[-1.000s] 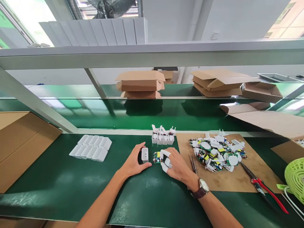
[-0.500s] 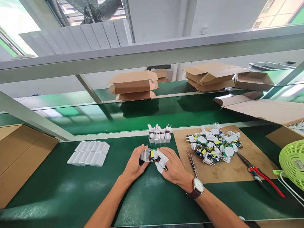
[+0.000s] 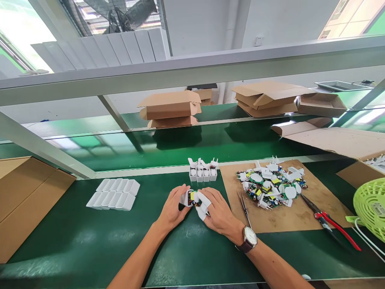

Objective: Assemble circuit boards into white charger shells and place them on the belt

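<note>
My left hand [image 3: 173,208] is closed round a white plastic housing [image 3: 185,198], its open end facing right. In my right hand [image 3: 218,211] is a circuit board [image 3: 194,196] with a yellow component and a white plug part [image 3: 203,206] attached. The board's left end meets the mouth of the housing; how deep it sits inside I cannot tell. Just beyond my hands stands a row of several white housings [image 3: 203,174] with boards and plug parts sticking out of their tops. To the left lie two rows of white housings [image 3: 113,194].
A brown cardboard sheet [image 3: 240,216] on the right bears a heap of circuit boards [image 3: 269,182], tweezers [image 3: 244,206] and red-handled pliers [image 3: 327,222]. A green fan [image 3: 371,204] stands at the right edge. Cardboard boxes [image 3: 33,200] stand at the left and on the back shelf.
Both hands stay together at nearly the same spot. The housing and the board look slightly closer together, and the left hand has tilted a little.
</note>
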A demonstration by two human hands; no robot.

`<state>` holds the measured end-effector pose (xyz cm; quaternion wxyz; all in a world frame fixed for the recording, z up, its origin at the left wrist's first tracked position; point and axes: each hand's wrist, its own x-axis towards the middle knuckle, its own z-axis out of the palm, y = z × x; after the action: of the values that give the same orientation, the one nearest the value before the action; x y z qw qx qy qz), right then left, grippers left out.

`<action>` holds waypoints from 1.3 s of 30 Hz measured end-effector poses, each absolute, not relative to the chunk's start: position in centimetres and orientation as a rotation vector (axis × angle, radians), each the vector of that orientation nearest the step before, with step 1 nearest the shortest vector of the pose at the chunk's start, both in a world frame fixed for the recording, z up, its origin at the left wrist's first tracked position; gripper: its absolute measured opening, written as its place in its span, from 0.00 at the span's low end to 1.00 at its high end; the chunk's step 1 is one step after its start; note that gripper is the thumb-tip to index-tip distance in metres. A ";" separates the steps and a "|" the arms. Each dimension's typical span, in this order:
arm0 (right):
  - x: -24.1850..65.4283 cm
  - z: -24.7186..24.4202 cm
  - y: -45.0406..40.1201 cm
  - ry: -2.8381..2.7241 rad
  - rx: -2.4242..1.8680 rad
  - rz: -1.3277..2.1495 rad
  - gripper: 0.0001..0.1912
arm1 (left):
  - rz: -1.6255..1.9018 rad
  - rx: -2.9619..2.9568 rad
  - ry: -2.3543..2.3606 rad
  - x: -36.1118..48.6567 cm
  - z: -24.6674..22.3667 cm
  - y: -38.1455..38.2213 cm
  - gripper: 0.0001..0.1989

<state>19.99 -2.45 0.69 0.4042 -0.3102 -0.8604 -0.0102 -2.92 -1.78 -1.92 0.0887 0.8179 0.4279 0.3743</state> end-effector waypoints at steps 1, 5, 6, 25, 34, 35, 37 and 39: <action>19.9 0.7 -2.4 -2.174 -0.784 -0.037 0.31 | 1.100 2.428 1.288 -2.9 -2.0 -1.8 0.28; 19.8 0.7 -2.4 -2.167 -0.777 -0.070 0.29 | 1.068 2.424 1.329 -3.0 -2.2 -1.8 0.28; 19.8 0.7 -2.4 -2.162 -0.776 -0.077 0.29 | 1.074 2.427 1.325 -3.0 -2.2 -1.8 0.28; 19.8 0.9 -2.3 -2.147 -0.778 -0.044 0.28 | 1.189 2.523 1.260 -2.5 -1.9 -1.6 0.33; 19.9 1.0 -2.4 -2.166 -0.797 0.009 0.28 | 1.161 2.481 1.271 -2.7 -2.0 -1.7 0.33; 19.9 1.0 -2.4 -2.168 -0.799 0.020 0.28 | 1.154 2.476 1.273 -2.7 -2.1 -1.7 0.33; 20.0 0.8 -2.4 -2.171 -0.794 0.020 0.26 | 1.139 2.464 1.279 -2.6 -2.1 -1.7 0.32; 19.9 0.6 -2.3 -2.182 -0.782 -0.001 0.23 | 1.126 2.452 1.280 -2.6 -2.1 -1.7 0.31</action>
<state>19.92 -2.31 0.64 0.4003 -0.3093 -0.8626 -0.0005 -2.59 -1.75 -2.14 0.0774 0.8186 0.4274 0.3759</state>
